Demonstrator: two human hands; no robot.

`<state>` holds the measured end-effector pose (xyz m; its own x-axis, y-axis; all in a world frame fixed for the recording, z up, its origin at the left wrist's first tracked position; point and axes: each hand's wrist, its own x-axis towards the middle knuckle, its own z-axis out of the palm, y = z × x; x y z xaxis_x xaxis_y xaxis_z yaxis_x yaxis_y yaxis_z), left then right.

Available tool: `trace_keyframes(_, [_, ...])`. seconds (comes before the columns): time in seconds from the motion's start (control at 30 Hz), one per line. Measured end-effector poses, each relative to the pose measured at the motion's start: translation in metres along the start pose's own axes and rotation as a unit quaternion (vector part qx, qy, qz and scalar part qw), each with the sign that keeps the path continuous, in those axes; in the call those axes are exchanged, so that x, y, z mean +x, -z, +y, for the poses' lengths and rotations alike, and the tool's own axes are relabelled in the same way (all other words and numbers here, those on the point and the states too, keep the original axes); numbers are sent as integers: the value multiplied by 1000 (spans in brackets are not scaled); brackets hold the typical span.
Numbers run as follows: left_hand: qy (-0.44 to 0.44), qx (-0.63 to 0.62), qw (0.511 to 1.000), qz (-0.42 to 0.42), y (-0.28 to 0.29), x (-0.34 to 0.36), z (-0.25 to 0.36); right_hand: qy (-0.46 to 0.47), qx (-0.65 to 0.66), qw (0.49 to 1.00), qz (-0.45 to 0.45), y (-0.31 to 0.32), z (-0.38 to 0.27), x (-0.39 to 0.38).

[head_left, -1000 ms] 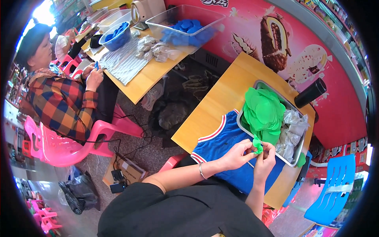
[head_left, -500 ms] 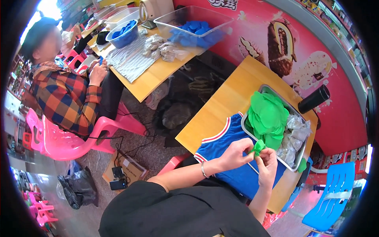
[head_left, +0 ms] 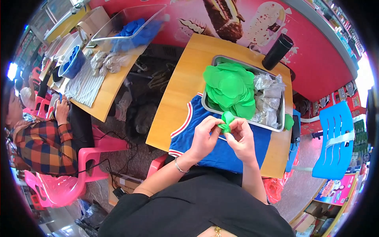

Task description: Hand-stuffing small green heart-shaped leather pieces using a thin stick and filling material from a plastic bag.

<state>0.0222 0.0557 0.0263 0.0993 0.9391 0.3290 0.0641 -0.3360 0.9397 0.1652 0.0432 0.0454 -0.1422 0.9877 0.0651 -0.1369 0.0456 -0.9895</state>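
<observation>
Pinched between the fingertips of both hands is a small green cloth piece [head_left: 227,117], folded and gathered. My left hand [head_left: 204,137] grips it from the left, with a bracelet on that wrist. From the other side my right hand [head_left: 241,140] closes on it too. Just beyond them, a metal tray [head_left: 275,129] holds a heap of flat round green pieces [head_left: 232,87] at its left and several small whitish bundles in clear plastic [head_left: 269,99] at its right. Under my hands lies a blue sleeveless jersey [head_left: 196,114] with red and white trim.
A black cylindrical bottle [head_left: 278,52] stands past the tray on the wooden table [head_left: 169,98]. To the right is a blue slatted chair [head_left: 334,142]. At left, a person in a plaid shirt [head_left: 47,152] sits by another table bearing a clear bin [head_left: 138,37] and a blue basin [head_left: 73,65].
My view has swung right, so the table and tray sit further left in the picture. Both hands stay on the green cloth piece, my fingers slightly shifted around it.
</observation>
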Motion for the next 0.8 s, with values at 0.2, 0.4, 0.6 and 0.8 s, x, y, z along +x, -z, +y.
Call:
trace_keyframes(0.2, [-9,-57,998,2,-12,-9,5,71,-80,990,88,-2,1,3])
trace_keyframes(0.4, [65,-217,969,-94,-8,-8,-1,80,-185,976,86,-2,-2,5])
trace_keyframes(0.6, [129,-278,951,-37,1,-12,-10,-74,-4,996,-47,6,-13,9])
trace_keyframes(0.8, [132,-315,939,28,-10,-15,7,-93,98,984,-117,12,-12,7])
